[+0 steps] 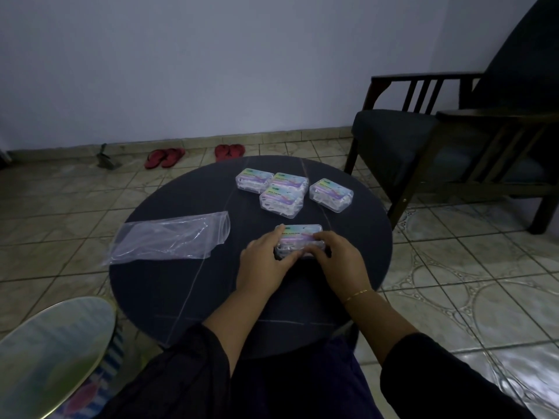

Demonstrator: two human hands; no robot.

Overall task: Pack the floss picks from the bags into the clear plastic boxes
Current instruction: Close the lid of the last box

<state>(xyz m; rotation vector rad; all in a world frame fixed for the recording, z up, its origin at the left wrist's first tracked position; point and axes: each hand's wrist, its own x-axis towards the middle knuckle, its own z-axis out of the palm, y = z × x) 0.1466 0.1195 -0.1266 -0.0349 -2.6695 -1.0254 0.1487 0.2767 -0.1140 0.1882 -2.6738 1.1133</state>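
A clear plastic box (299,237) with a colourful label and white floss picks inside lies near the middle of the round dark table (187,285). My left hand (266,261) grips its left end and my right hand (338,261) grips its right end, thumbs at the near side. Several more filled, lidded boxes (281,192) sit in a cluster at the table's far side, one box (331,195) slightly apart to the right. A clear plastic bag (172,240) lies flat at the table's left edge and looks nearly empty.
A dark wooden armchair (453,140) stands at the right behind the table. Red sandals (165,157) lie on the tiled floor by the wall. A second round, pale tabletop (54,352) is at the lower left. My dark sleeves cover the near table edge.
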